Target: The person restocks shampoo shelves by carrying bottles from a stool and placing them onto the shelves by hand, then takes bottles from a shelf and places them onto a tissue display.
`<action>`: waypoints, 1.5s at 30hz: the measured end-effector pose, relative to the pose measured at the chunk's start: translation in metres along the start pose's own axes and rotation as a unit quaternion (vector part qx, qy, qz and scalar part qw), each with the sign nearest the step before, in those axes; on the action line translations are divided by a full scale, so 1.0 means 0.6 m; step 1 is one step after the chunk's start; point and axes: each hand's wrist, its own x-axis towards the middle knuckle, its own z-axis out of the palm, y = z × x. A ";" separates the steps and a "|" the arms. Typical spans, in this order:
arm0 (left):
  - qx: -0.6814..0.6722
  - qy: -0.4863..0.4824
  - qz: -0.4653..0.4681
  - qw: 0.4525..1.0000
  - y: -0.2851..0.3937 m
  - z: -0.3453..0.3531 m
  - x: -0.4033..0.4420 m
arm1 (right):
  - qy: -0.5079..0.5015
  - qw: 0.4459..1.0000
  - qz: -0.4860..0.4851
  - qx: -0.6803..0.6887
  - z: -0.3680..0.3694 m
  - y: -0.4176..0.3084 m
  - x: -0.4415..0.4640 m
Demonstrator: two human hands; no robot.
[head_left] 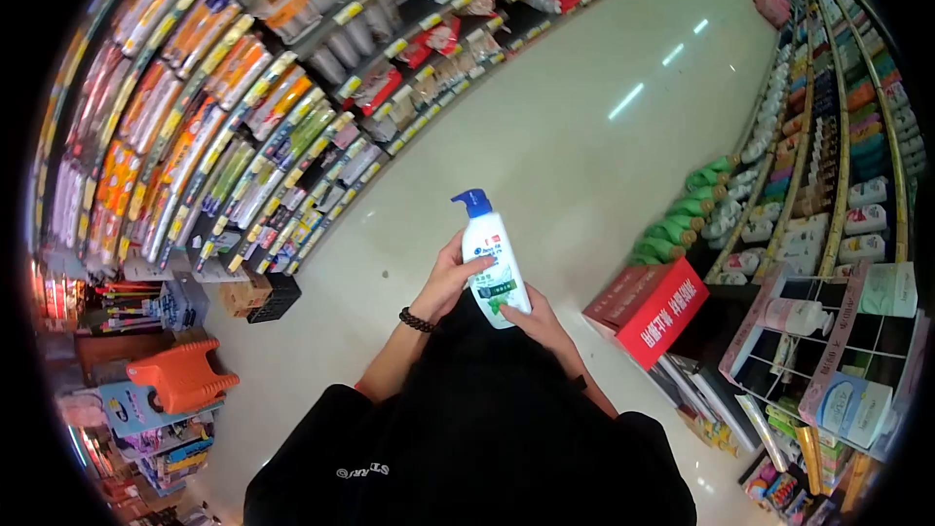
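Observation:
A white shampoo bottle (495,263) with a blue pump top (473,202) is held upright, slightly tilted, in front of my chest. Its label carries blue and red print and a green band. My left hand (450,276) grips the bottle's left side, thumb across the front; a dark beaded bracelet (418,319) circles that wrist. Lower down, my right hand (538,319) holds the bottle's bottom right edge, its thumb on the label. The fingers behind the bottle are hidden.
Shelves of packaged goods (195,117) line the left side of the aisle; shelves of bottles (823,156) line the right. A red box (657,312) and a wire rack (789,331) stand near right. An orange plastic stool (182,377) is at left. Pale shiny floor (545,136) runs between.

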 end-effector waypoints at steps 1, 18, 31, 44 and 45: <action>0.002 -0.009 -0.005 1.000 -0.001 0.012 0.014 | 0.005 1.000 0.008 -0.008 -0.011 -0.008 -0.001; 0.110 -0.028 -0.022 0.993 0.017 0.240 0.461 | 0.052 0.987 0.056 -0.142 -0.364 -0.184 0.185; 0.194 -0.298 -0.085 0.931 0.007 0.626 0.762 | 0.270 0.959 -0.085 0.008 -0.641 -0.349 0.214; 0.327 -0.499 -0.055 0.801 -0.123 1.025 0.996 | 0.481 0.866 -0.129 0.050 -1.043 -0.463 0.138; 0.335 -0.515 -0.044 0.788 -0.131 1.051 1.014 | 0.502 0.853 -0.131 0.054 -1.067 -0.485 0.129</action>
